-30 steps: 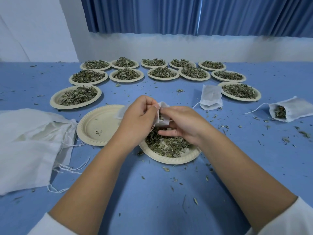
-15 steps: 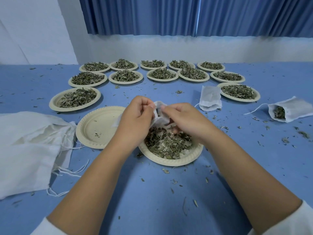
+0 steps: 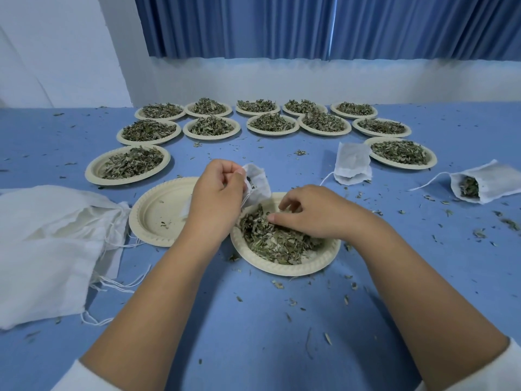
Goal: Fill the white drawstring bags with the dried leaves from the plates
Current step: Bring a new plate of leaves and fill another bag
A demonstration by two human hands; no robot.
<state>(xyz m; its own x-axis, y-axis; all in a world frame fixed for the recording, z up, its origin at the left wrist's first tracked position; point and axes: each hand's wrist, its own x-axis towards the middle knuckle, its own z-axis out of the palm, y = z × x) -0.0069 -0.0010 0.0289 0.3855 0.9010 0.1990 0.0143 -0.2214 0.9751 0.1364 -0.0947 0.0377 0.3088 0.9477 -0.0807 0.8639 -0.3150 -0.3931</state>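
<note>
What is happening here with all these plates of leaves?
A person is filling white bags with dried leaves. The left hand holds one bag open by the near plate, and the right hand digs into its leaves. A second bag and a third bag, showing leaves inside, lie to the right, a nearly empty plate sits at the left, and many full plates wait behind.

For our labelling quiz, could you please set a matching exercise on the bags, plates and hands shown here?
1. held bag in the left hand
2. far-right bag
3. left plate
4. right hand

A. lies on its side, leaves at its mouth
B. nearly bare
C. held up at the near plate's far edge
D. pinches leaves on the near plate

Pairs: 1-C, 2-A, 3-B, 4-D.
</note>
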